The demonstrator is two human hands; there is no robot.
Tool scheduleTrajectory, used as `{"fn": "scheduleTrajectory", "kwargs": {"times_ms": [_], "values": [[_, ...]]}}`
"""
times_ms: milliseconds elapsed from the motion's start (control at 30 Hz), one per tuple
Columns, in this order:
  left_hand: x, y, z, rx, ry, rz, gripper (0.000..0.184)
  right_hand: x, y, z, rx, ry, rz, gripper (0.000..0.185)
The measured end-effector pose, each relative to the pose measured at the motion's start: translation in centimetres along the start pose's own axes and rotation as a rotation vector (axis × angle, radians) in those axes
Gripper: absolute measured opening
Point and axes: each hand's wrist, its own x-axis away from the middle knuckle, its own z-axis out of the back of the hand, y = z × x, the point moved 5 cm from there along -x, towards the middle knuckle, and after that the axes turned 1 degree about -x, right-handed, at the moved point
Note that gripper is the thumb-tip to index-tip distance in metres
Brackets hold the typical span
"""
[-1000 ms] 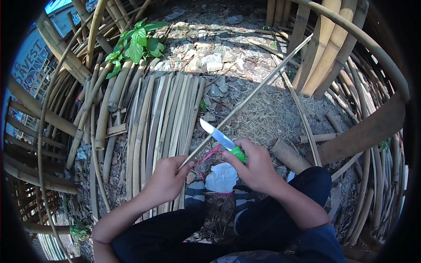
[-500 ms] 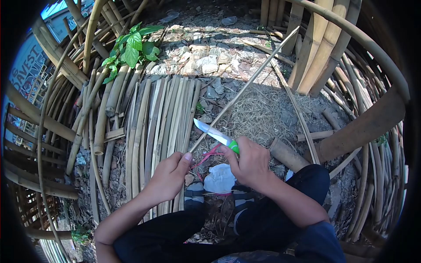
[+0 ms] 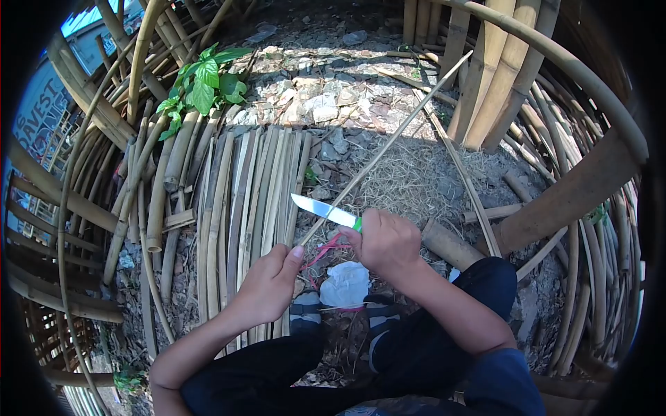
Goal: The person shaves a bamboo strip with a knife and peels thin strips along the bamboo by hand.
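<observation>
A long thin bamboo strip [image 3: 393, 142] slants from my left hand [image 3: 268, 286] up to the right. My left hand pinches it near its lower end, thumb on top. The green-handled knife [image 3: 325, 211] is gripped in my right hand [image 3: 386, 240], its fingers wrapped round the handle. The blade points up and left and crosses the strip a little above my left hand; whether its edge touches the strip I cannot tell. A pink string [image 3: 323, 252] lies beneath, near a crumpled white scrap [image 3: 345, 284] on the ground.
Split bamboo strips [image 3: 251, 187] lie side by side at the left. A leafy plant [image 3: 205, 84] grows behind them. Pale shavings [image 3: 409, 182] cover the ground ahead. Thick bamboo poles [image 3: 510, 76] stand at the right, and a short bamboo piece [image 3: 449, 245] lies by my right knee.
The knife has turned flatter, and its tip has moved left. My right hand has shifted slightly left and rolled over the handle. The whole view has shifted a little.
</observation>
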Motion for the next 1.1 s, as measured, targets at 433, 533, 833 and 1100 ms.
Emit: {"fn": "scheduleTrajectory", "kwargs": {"times_ms": [433,533,833,1100], "values": [[0.1,-0.8,-0.1,-0.042,-0.048,0.036,0.052,-0.1,3.2,-1.2,0.226,0.090,0.174,0.056],[0.2,-0.5,-0.1,-0.034,-0.073,0.052,0.052,-0.2,3.9,-1.0,0.227,0.106,0.204,0.055],[0.0,-1.6,-0.2,-0.131,-0.001,0.077,0.049,1.9,2.9,-4.6,-0.939,-0.340,-0.541,0.054],[-0.5,-2.9,0.0,-0.039,0.013,0.092,0.051,1.5,5.5,-3.4,-1.441,-0.342,-1.104,0.056]]}}
